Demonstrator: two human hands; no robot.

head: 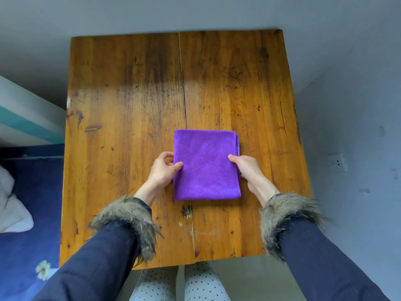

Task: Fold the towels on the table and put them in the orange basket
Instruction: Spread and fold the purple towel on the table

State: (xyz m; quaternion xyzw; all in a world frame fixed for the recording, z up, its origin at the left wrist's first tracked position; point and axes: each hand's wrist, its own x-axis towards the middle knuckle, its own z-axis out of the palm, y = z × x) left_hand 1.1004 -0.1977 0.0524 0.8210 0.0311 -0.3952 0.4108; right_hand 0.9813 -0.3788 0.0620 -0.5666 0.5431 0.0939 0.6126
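A purple towel [206, 166], folded into a thick rectangle of several layers, lies flat on the wooden table [130, 94], a little nearer to me than its middle. My left hand [163, 170] pinches the towel's left edge, thumb on top and fingers curled beside it. My right hand [246, 168] grips the right edge, thumb on the top layer and fingers under the stacked layers. The orange basket is not in view.
A bed with a dark blue cover [23, 213] and a white pillow [10, 209] stands to the left of the table. A grey wall with a socket [336, 162] is on the right. My knees [180, 283] are below the table's near edge.
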